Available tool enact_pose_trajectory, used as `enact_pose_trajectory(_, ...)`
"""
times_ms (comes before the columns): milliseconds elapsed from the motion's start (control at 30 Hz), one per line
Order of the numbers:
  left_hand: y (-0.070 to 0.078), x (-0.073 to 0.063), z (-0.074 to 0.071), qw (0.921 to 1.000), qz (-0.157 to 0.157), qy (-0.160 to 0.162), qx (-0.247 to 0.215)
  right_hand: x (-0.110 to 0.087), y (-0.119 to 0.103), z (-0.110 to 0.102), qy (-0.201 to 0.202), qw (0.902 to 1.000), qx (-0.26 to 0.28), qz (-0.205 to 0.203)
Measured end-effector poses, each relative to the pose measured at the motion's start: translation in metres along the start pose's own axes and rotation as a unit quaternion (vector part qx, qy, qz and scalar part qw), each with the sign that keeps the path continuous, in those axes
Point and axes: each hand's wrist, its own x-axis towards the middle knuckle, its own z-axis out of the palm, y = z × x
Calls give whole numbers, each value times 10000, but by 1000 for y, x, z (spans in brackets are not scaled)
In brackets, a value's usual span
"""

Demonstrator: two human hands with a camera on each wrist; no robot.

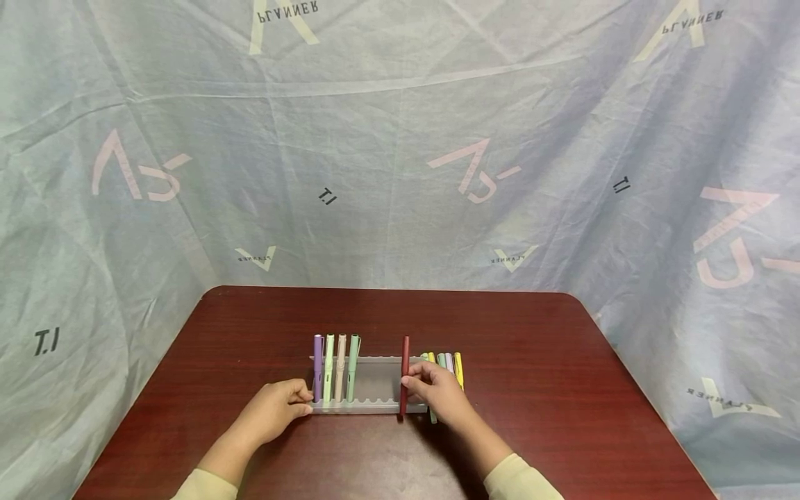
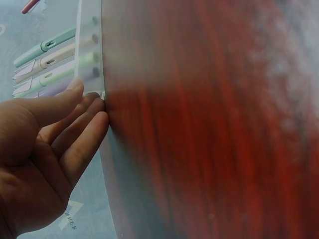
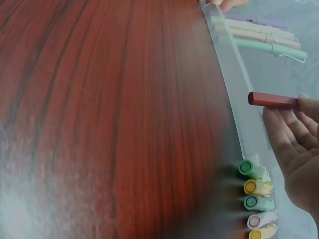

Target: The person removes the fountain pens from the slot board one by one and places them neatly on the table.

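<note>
On the right hand (image 1: 437,393), thumb and fingers pinched a red pen (image 1: 405,357) near its middle, its lower end over the front edge of the clear rack (image 1: 378,379), perhaps to keep it parallel with the pens already there. On the left hand (image 1: 279,411), thumb and fingers pinched the rack's left front corner, apparently to steady it. Toward the rack's left end, a purple pen (image 1: 318,368), a pale green pen (image 1: 329,368), a pink pen (image 1: 341,368) and a green pen (image 1: 353,368) lay side by side across its notches, which seemed to space them. Beyond the rack's right end, more pens (image 3: 258,187) stood in a row; the right hand partly covered them, so whether the nearest touched the rack was hard to tell. The counter (image 1: 519,410) bore the rack. Behind it, a cloth (image 1: 387,160) repeated "PLANNER", flipped, and what looked like "T.I".
</note>
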Motion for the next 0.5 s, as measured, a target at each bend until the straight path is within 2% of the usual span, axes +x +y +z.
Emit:
enact_pose_trajectory(233,1,-1,0,10000,8,-21,17,-8,-10,-8,15,9998,-188,83)
enact_pose_trajectory(500,-1,1,1,10000,-23,-15,43,-9,-2,-27,-10,9997,-237,51)
